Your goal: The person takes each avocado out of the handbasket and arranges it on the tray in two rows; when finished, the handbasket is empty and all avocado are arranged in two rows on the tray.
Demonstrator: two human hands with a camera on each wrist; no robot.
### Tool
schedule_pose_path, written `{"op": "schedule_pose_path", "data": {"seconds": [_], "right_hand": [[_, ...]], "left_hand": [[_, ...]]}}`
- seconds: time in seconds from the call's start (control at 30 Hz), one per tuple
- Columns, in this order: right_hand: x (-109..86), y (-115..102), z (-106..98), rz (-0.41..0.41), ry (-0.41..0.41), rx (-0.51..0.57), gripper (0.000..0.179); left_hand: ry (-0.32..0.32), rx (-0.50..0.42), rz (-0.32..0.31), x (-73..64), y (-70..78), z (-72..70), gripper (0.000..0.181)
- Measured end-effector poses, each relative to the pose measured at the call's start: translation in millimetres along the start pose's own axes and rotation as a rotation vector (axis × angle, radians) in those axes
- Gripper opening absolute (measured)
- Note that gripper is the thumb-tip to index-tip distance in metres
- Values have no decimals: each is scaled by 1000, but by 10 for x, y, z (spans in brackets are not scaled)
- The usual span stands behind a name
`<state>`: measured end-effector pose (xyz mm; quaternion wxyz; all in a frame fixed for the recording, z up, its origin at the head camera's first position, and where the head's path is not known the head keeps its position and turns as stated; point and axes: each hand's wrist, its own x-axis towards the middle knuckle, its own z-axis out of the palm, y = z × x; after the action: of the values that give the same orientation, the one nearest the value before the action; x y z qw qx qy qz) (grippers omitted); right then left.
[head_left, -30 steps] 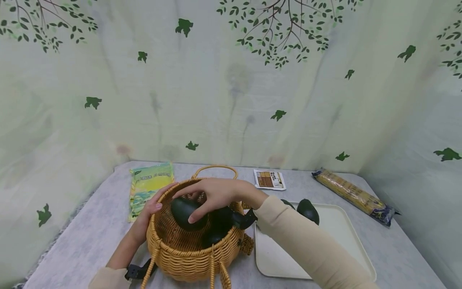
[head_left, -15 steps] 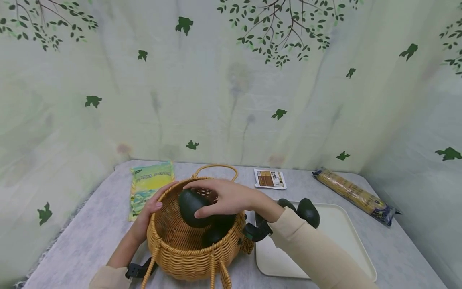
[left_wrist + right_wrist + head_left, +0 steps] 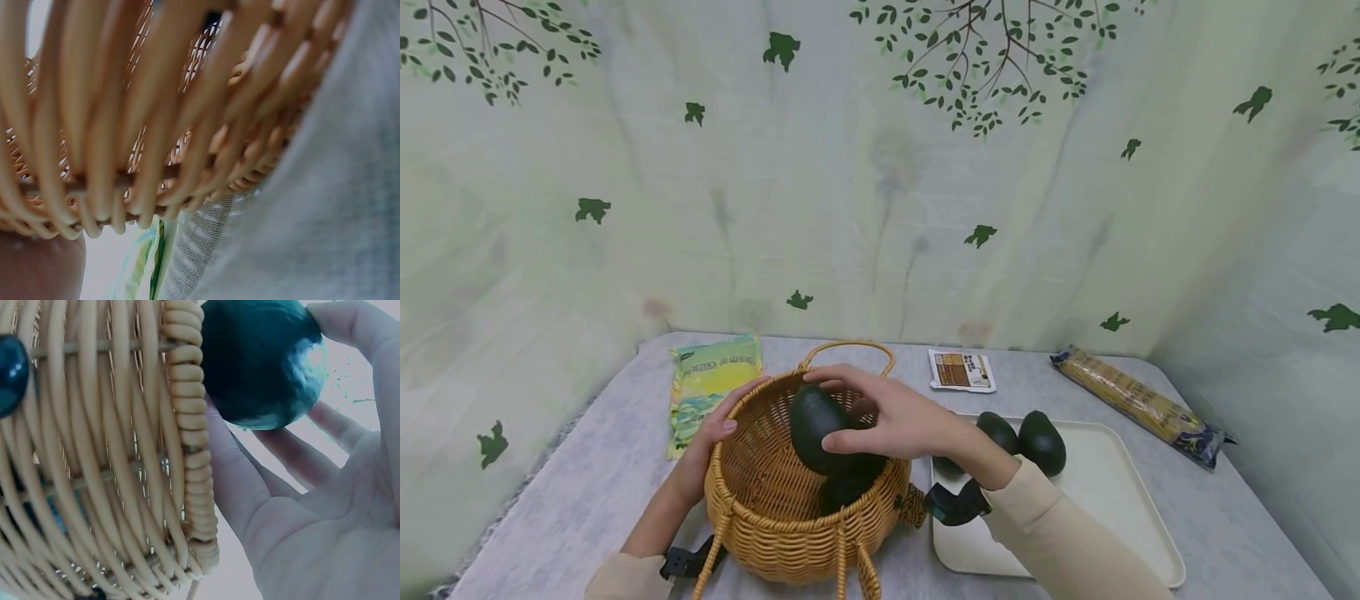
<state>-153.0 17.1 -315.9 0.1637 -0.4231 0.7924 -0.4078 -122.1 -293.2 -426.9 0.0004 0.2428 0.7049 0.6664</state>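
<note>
In the head view my right hand (image 3: pixel 887 417) holds a dark green avocado (image 3: pixel 816 429) over the opening of a round wicker basket (image 3: pixel 797 542). Thumb and fingers curl round the fruit's right side. The right wrist view has the same avocado (image 3: pixel 262 369) between the fingers, close beside the basket's rim (image 3: pixel 194 425). Another avocado (image 3: pixel 847 490) lies inside the basket, partly hidden by the held one. My left hand (image 3: pixel 700 450) grips the basket's left rim, thumb on the edge. Woven canes (image 3: pixel 125 112) fill most of the left wrist view.
A white tray (image 3: pixel 1097 500) at the right bears several avocados (image 3: pixel 1041 442) near its back left corner. Behind lie a yellow-green packet (image 3: pixel 711 375), a small brown and white packet (image 3: pixel 962 371) and a long noodle-like pack (image 3: pixel 1138 404). The basket's handle (image 3: pixel 850 344) stands up at the back.
My right hand has moved right and slightly up with the avocado, from the middle of the basket toward its right side. The left hand has stayed on the rim.
</note>
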Motion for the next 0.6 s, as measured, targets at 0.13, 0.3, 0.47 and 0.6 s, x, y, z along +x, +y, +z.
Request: {"op": "schedule_pose_path", "data": {"seconds": [0.13,0.3,0.47,0.6], "right_hand": [[-88,6,-12,-23,27,24,64],[-196,22,-41,-14,35,136,62],[-276,70,-80,12,17,364,60],[-321,122,-93,29,-12,551,61]], "left_hand": [[4,5,-3,6,2,11,63],[15,11,1,15,0,15,64],[7,7,26,26,-8,11,64],[-1,-1,34,30,-19,9,63]]}}
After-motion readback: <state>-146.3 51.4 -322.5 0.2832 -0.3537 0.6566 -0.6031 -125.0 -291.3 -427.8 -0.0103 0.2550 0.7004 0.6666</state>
